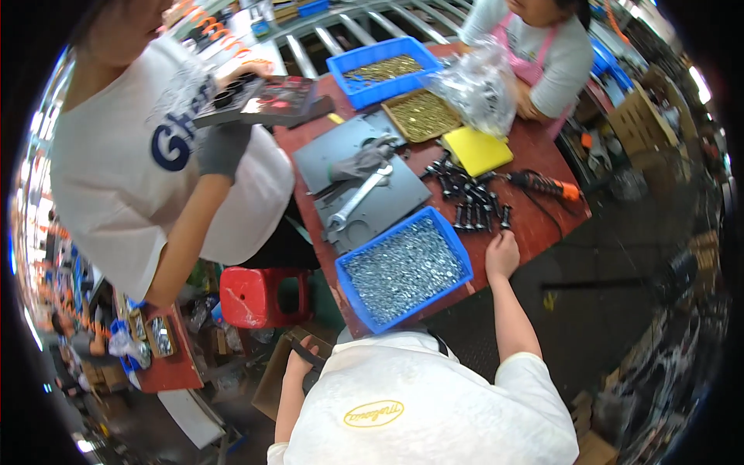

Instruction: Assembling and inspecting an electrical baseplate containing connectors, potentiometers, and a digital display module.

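At the table's near right edge, my right hand (502, 254) is closed on a short black bolt-like part (505, 218) standing upright. Beside it, several similar black parts (469, 213) stand in a row, with more heaped behind them. My left hand (304, 358) is low, off the near side of the table, with its fingers closed round a dark strap-like piece (308, 354) whose kind I cannot make out. Between my hands, a blue bin (349, 298) full of small silvery metal parts sits at the table's near edge.
On the red table (535, 232) lie grey metal plates (387, 205), a wrench (360, 200), a grey glove (363, 163), a yellow pad (477, 151) and an orange-black power screwdriver (546, 186). One co-worker (155, 155) holds a dark box; another (535, 62) is beside a plastic bag. A red stool (252, 297) stands left.
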`<state>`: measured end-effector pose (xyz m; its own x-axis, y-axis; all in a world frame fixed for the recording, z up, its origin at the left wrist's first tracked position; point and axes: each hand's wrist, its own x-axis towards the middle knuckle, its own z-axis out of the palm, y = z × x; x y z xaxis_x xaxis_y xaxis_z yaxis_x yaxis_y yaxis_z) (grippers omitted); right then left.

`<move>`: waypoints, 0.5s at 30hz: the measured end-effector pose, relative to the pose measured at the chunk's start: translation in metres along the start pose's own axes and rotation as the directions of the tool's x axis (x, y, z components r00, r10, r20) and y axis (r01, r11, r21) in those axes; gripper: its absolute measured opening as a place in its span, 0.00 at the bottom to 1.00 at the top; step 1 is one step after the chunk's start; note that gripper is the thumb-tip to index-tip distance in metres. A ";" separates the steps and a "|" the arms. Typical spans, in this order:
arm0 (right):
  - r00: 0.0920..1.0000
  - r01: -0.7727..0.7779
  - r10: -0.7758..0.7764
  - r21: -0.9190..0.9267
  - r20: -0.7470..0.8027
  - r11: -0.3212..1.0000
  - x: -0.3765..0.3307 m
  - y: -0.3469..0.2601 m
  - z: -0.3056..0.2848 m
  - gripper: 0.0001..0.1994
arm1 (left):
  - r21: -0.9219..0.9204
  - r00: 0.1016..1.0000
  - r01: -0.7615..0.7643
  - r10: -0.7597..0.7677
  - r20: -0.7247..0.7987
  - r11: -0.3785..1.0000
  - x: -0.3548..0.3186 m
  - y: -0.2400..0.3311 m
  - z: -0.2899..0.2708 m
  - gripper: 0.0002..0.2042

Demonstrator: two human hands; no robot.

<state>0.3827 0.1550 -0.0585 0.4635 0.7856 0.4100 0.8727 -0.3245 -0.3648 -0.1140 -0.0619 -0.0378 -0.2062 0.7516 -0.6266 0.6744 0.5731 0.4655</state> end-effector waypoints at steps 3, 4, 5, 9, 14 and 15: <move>1.000 0.000 0.000 0.009 -0.002 1.000 0.002 -0.007 0.001 0.06 | 0.136 0.999 0.026 -0.028 0.015 0.990 -0.001 -0.034 0.003 0.21; 1.000 0.014 -0.014 0.005 -0.005 1.000 0.001 -0.002 0.004 0.06 | 0.155 0.999 0.008 -0.015 0.040 0.988 -0.003 -0.036 -0.001 0.21; 1.000 0.018 -0.018 -0.006 -0.005 1.000 0.001 -0.001 0.003 0.05 | 0.228 0.997 0.068 -0.072 0.008 0.971 -0.008 -0.034 -0.009 0.20; 1.000 0.013 -0.013 -0.015 0.000 1.000 0.000 0.003 -0.001 0.05 | 0.337 0.985 0.168 -0.144 -0.094 0.927 -0.013 -0.030 -0.042 0.19; 1.000 0.019 -0.019 -0.007 -0.004 1.000 -0.002 0.004 -0.003 0.05 | 0.276 0.975 0.039 0.024 -0.221 0.960 -0.005 0.017 -0.050 0.19; 1.000 0.011 -0.011 -0.011 -0.009 1.000 -0.001 0.004 -0.003 0.05 | 0.281 0.976 0.030 0.033 -0.216 0.959 -0.002 0.019 -0.043 0.19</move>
<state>0.3860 0.1510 -0.0580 0.4551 0.7843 0.4215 0.8794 -0.3218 -0.3508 -0.1317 -0.0386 -0.0010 -0.3326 0.8228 -0.4608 0.8401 0.4806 0.2517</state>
